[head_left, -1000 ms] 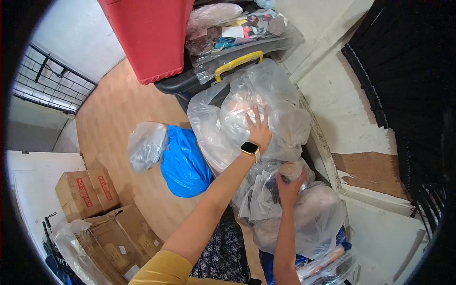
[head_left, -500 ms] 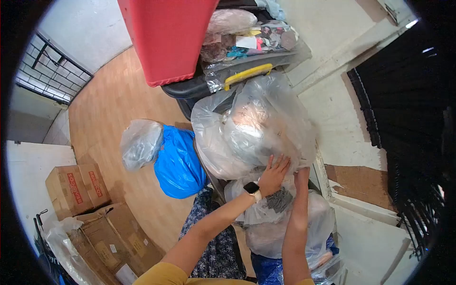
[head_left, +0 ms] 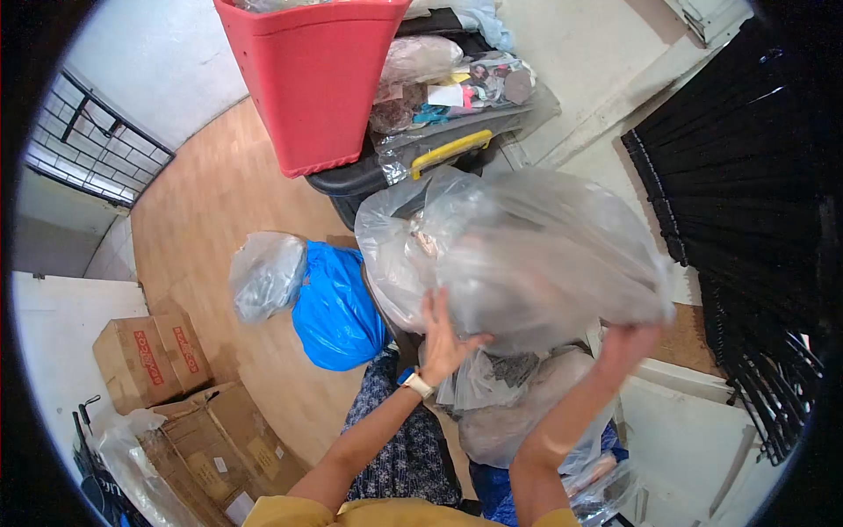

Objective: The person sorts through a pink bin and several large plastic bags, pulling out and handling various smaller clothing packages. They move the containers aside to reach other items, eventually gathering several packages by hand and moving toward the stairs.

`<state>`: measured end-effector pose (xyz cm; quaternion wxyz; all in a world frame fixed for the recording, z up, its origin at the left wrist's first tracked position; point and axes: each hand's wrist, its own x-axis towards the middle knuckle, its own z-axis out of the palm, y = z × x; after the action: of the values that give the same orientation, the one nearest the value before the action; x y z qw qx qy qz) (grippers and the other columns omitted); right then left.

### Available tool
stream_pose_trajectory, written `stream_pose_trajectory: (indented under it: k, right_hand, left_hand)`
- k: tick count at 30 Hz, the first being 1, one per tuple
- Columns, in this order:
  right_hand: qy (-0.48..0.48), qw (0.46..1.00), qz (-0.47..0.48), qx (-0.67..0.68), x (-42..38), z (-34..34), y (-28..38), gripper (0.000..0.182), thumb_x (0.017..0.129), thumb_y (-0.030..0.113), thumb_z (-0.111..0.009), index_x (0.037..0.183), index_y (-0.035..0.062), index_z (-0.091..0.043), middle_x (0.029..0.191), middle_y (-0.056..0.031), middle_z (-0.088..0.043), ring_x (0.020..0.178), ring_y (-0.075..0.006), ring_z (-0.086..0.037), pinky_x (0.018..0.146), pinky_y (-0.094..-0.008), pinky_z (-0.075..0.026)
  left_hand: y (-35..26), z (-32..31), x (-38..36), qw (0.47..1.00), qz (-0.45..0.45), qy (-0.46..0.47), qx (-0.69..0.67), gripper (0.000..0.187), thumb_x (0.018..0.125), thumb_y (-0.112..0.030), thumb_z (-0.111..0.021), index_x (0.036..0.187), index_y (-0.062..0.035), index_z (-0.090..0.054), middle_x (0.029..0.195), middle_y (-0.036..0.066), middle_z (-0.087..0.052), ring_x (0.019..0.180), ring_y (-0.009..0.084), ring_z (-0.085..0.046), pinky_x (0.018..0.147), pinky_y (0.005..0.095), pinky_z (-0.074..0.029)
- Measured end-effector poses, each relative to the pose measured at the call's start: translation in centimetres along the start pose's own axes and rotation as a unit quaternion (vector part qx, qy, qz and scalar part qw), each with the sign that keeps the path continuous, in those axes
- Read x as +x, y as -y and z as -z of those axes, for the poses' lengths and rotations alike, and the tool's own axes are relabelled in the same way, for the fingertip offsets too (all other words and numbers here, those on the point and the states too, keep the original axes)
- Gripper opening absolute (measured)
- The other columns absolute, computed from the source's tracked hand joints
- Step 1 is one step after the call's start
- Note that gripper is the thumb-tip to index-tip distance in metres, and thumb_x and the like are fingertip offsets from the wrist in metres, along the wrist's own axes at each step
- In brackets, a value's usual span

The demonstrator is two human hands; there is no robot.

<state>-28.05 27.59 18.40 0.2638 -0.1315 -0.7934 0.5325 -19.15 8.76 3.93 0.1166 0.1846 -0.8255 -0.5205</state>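
Note:
A large clear plastic bag [head_left: 553,255] with pale contents spreads across the middle, blurred on its right side. My right hand [head_left: 630,341] is closed on the lower right edge of this plastic bag. At its lower left, my left hand [head_left: 446,347] rests with fingers apart, palm toward the plastic; a watch is on that wrist. Another clear bag [head_left: 391,272] sits just left of it. Below the hands lie a clear bag with dark grey contents [head_left: 500,373] and a fuller clear bag [head_left: 536,417]. What is inside the large bag cannot be made out.
Behind the bags stand a black bin with a yellow handle [head_left: 452,151] and a red tub [head_left: 320,97]. A blue bag [head_left: 334,307] and a small clear bag [head_left: 266,274] lie on the floor. Cardboard boxes [head_left: 219,448] are at left, a black curtain [head_left: 746,167] at right.
My right hand has moved right, pulling the large bag's edge outward and stretching it toward the curtain. My left hand has shifted left and down along the bag. The view has tilted slightly.

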Motion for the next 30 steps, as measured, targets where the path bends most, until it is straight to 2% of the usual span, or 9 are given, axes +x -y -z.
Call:
stream_pose_trajectory:
  k: [1,3,7,11,13,15,24,28,30]
  right_hand:
    - [0.028,0.98,0.137,-0.143,-0.3,2.2,1.5,0.037,0.086,0.017,-0.041,0.119,0.0012,-0.042,0.117,-0.0116,-0.048,0.105,-0.0226,-0.048,0.09,-0.0375,-0.04]
    - [-0.184,0.921,-0.131,0.316,-1.0,3.3,7.4,0.036,0.084,0.01,-0.042,0.117,-0.0047,-0.041,0.116,-0.0161,-0.047,0.103,-0.0253,-0.049,0.092,-0.0391,-0.038]
    - [-0.203,0.894,-0.144,0.374,-1.8,9.8,0.6,0.036,0.082,0.004,-0.042,0.118,-0.0048,-0.04,0.119,-0.0179,-0.045,0.106,-0.0269,-0.047,0.093,-0.0409,-0.037]
    - [-0.149,0.889,0.135,-0.412,-6.4,11.9,-13.3,0.04,0.077,0.003,-0.045,0.116,-0.0045,-0.041,0.114,-0.0237,-0.046,0.104,-0.0348,-0.047,0.089,-0.0403,-0.037]
    - [0.17,0.842,-0.039,-0.511,-8.3,13.5,-19.2,0.043,0.071,0.003,-0.05,0.113,-0.0052,-0.044,0.108,-0.026,-0.048,0.101,-0.0387,-0.046,0.087,-0.0405,-0.037]
    - [0.186,0.87,-0.058,-0.453,-9.1,13.8,-23.5,0.043,0.07,0.003,-0.051,0.112,-0.0055,-0.045,0.107,-0.0262,-0.048,0.101,-0.0394,-0.046,0.086,-0.0411,-0.037]
    - [0.279,0.877,-0.145,-0.363,-6.7,18.1,-26.6,0.046,0.074,0.014,-0.05,0.116,-0.0039,-0.043,0.113,-0.0251,-0.043,0.105,-0.0383,-0.041,0.09,-0.0426,-0.031]
    - [0.212,0.926,-0.066,-0.305,-9.2,16.0,-15.1,0.058,0.077,0.017,-0.056,0.126,-0.0002,-0.033,0.125,-0.0219,-0.036,0.116,-0.0338,-0.035,0.095,-0.04,-0.028]
    - [0.164,0.92,0.025,-0.354,-10.4,15.2,-12.6,0.061,0.077,0.018,-0.059,0.129,0.0015,-0.03,0.127,-0.0207,-0.035,0.118,-0.0329,-0.033,0.096,-0.039,-0.027]
  left_hand:
    - [-1.3,-0.5,0.0,0.997,-0.029,0.072,-0.01,0.099,0.052,-0.033,-0.079,0.129,-0.0045,-0.024,0.131,0.026,-0.013,0.119,0.0427,-0.022,0.098,0.043,-0.027]
    - [-3.8,-1.3,-0.8,0.975,-0.07,0.202,-0.053,0.102,0.055,-0.033,-0.078,0.134,-0.0116,-0.017,0.135,0.029,-0.002,0.124,0.0445,-0.013,0.101,0.0434,-0.023]
    - [-3.5,-5.4,-4.2,0.959,-0.127,0.244,-0.064,0.101,0.055,-0.03,-0.077,0.135,-0.0158,-0.016,0.136,0.027,-0.005,0.124,0.0448,-0.014,0.098,0.0501,-0.025]
    - [-3.0,-8.4,-7.0,0.909,-0.155,0.378,0.081,0.093,0.058,-0.033,-0.074,0.133,-0.0151,-0.022,0.137,0.02,-0.01,0.124,0.0458,-0.014,0.094,0.0559,-0.027]
    - [-1.8,-10.6,-8.0,0.87,-0.185,0.431,0.152,0.091,0.059,-0.032,-0.073,0.133,-0.0157,-0.023,0.139,0.017,-0.01,0.124,0.0454,-0.014,0.091,0.0588,-0.028]
    - [0.0,-12.9,-8.0,0.834,-0.182,0.474,0.216,0.086,0.06,-0.029,-0.073,0.132,-0.016,-0.027,0.14,0.011,-0.011,0.124,0.0445,-0.014,0.088,0.0617,-0.029]
    - [4.8,-6.7,-10.8,0.933,-0.235,0.237,0.136,0.056,0.066,-0.015,-0.062,0.119,-0.0146,-0.044,0.127,0.017,-0.037,0.122,0.0305,-0.029,0.096,0.0464,-0.029]
    - [12.8,5.9,-12.3,0.97,-0.143,0.124,0.151,0.012,0.063,-0.017,-0.059,0.068,-0.0068,-0.061,0.069,0.011,-0.06,0.063,0.0274,-0.057,0.061,0.0415,-0.043]
    - [20.5,11.6,-14.3,0.941,0.065,0.16,0.29,0.022,0.07,-0.028,-0.059,0.068,-0.0058,-0.061,0.067,0.014,-0.059,0.063,0.0308,-0.057,0.056,0.0422,-0.044]
